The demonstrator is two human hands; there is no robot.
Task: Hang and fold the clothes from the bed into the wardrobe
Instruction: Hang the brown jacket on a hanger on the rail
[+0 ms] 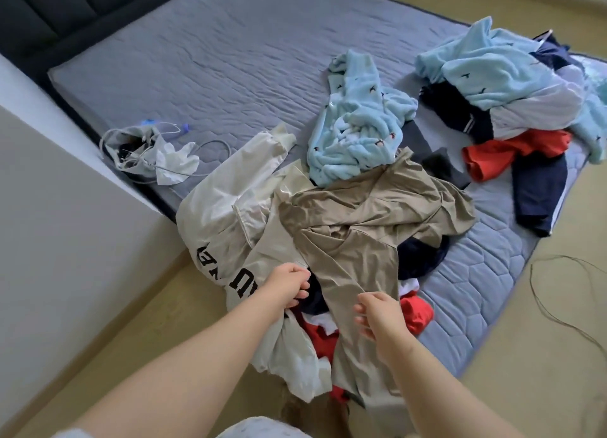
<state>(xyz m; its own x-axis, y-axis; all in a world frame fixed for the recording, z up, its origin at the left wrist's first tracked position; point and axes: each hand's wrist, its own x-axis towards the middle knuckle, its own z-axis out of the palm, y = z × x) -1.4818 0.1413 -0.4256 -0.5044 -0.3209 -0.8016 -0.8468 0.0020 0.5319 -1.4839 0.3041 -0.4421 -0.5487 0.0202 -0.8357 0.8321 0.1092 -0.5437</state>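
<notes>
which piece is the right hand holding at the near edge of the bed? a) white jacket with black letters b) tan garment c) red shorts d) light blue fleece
b: the right hand has its fingers curled round a long fold of the tan garment.

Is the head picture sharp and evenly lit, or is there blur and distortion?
Head view: soft, even light, no hard shadows; wide lens curves the bed edge; far-right blue pile looks washed out; left hand, right hand and beige shirt slightly soft.
</notes>
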